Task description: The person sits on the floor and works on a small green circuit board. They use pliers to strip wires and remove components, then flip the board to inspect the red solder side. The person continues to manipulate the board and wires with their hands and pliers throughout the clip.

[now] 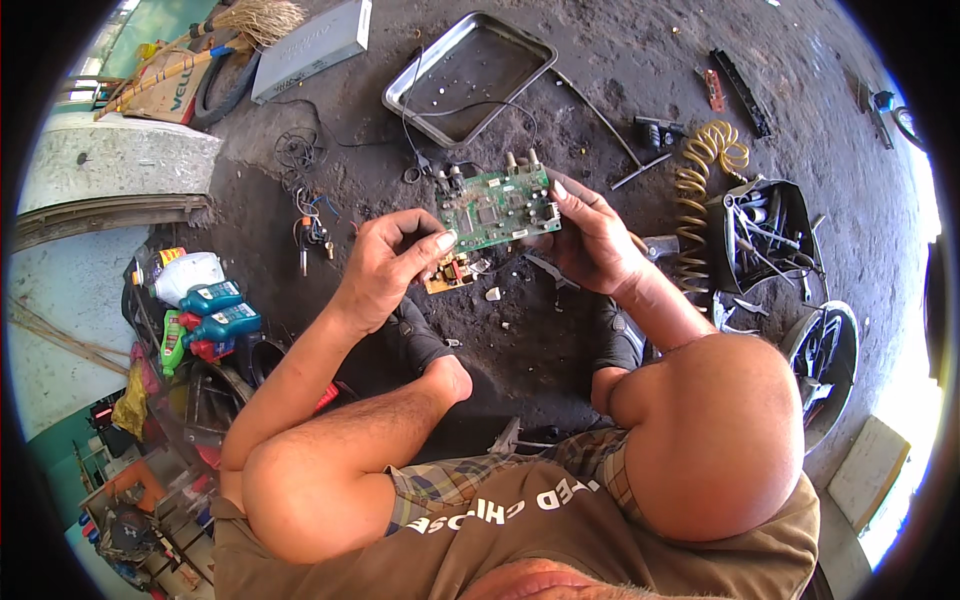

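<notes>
Between left hand (392,258) and right hand (590,240), a pinched green circuit board (497,207).

metal tray (520,45) | yellow coiled hose (700,180) | teal bottles (222,310) | grey box (312,48)

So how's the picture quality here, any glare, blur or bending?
Head view: sharp on the green rectangular circuit board; strong fisheye bending toward the dark round rim; sunlight blows out the right edge; glare on the shiny rectangular metal tray; lower left shaded.
</notes>
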Demonstrator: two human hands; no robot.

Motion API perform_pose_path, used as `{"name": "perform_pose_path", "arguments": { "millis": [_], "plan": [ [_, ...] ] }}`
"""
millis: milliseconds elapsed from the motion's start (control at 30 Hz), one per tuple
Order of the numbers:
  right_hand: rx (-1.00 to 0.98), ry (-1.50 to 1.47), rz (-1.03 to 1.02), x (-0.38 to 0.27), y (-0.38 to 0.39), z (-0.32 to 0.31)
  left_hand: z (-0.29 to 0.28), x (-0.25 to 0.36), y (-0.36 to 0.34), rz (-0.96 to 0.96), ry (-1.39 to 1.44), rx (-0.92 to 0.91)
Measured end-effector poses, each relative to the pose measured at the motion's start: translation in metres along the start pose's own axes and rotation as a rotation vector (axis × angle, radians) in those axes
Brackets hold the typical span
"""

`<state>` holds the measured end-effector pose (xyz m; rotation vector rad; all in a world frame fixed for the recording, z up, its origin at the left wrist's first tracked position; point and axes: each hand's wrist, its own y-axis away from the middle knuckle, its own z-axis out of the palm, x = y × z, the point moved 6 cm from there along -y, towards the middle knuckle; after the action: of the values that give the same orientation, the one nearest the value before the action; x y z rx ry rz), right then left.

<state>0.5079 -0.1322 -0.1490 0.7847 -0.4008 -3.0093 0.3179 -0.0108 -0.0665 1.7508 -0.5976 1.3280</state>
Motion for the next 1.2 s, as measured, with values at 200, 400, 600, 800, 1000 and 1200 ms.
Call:
{"name": "perform_pose_path", "arguments": {
  "millis": [200,400,600,800,1000,1200],
  "plan": [
    [0.029,0.035,-0.012,0.0,-0.001,-0.004,-0.001,-0.009,0.0,-0.132,-0.052,-0.029],
    [0.068,0.089,-0.004,-0.001,0.001,-0.006,0.001,-0.01,-0.001,-0.139,-0.071,-0.042],
    [0.098,0.096,-0.003,0.003,-0.002,-0.01,-0.003,-0.017,-0.002,-0.165,0.045,-0.082],
    [0.112,0.139,-0.005,-0.001,-0.008,-0.025,-0.007,-0.031,-0.005,-0.133,0.136,-0.058],
    [0.411,1.632,-0.143,-0.006,-0.011,-0.142,-0.013,-0.026,-0.005,-0.118,0.149,-0.037],
    [0.488,2.233,-0.059,0.022,0.014,-0.207,-0.015,-0.022,-0.003,-0.06,0.062,0.008]
  ]
}}
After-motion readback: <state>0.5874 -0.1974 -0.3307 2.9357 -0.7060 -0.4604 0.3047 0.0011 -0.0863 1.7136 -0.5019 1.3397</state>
